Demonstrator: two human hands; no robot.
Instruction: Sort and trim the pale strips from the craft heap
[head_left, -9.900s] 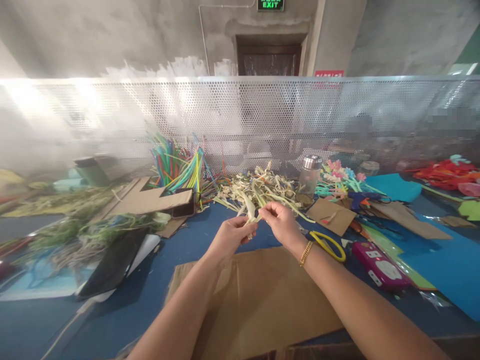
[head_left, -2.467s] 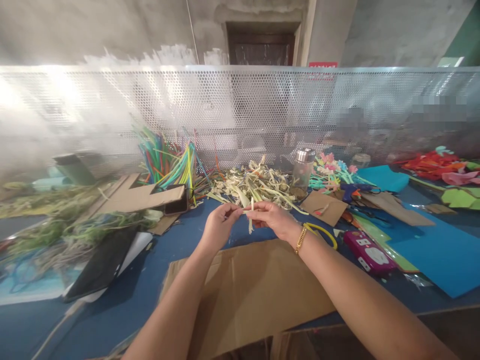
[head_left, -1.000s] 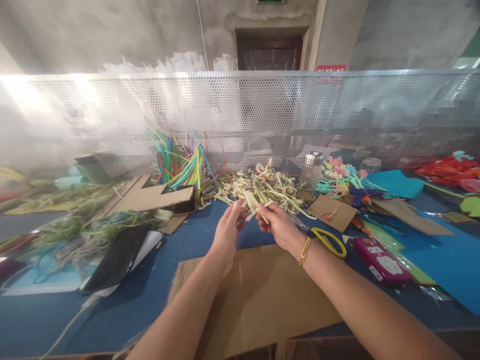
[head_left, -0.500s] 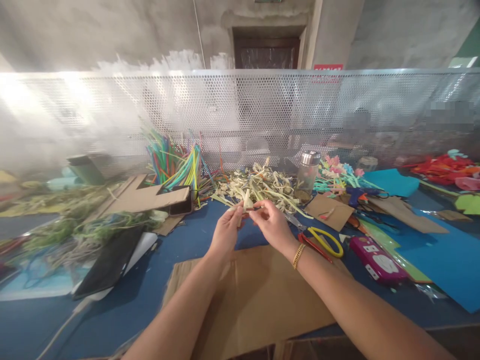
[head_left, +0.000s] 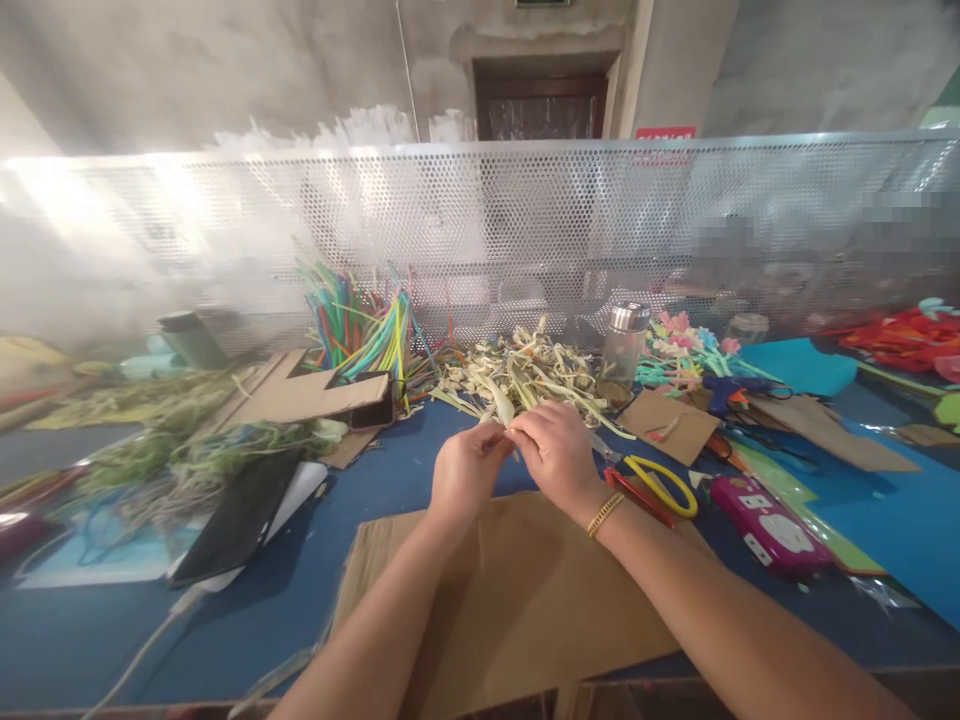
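My left hand [head_left: 465, 470] and my right hand [head_left: 556, 452] meet above the blue table [head_left: 390, 480], fingertips pinched together on a pale leaf strip [head_left: 505, 412]. Most of the strip is hidden between the fingers; only its upper end shows. A gold bracelet [head_left: 604, 513] circles my right wrist. Just behind the hands lies a heap of pale cut strips [head_left: 525, 375]. A sheet of brown cardboard [head_left: 510, 590] lies under my forearms.
Yellow-handled scissors [head_left: 660, 482] and a pink power strip [head_left: 765, 525] lie right of my hands. A glass jar [head_left: 622, 345], coloured straws [head_left: 360, 325], paper flowers [head_left: 686, 350], a dark tablet [head_left: 240, 515] and a cardboard piece [head_left: 300, 395] surround them. A perforated metal screen [head_left: 525, 230] closes the table's back.
My hands have closed together and dropped slightly; the strip that stuck out between the fingers half a second ago is now mostly covered by them.
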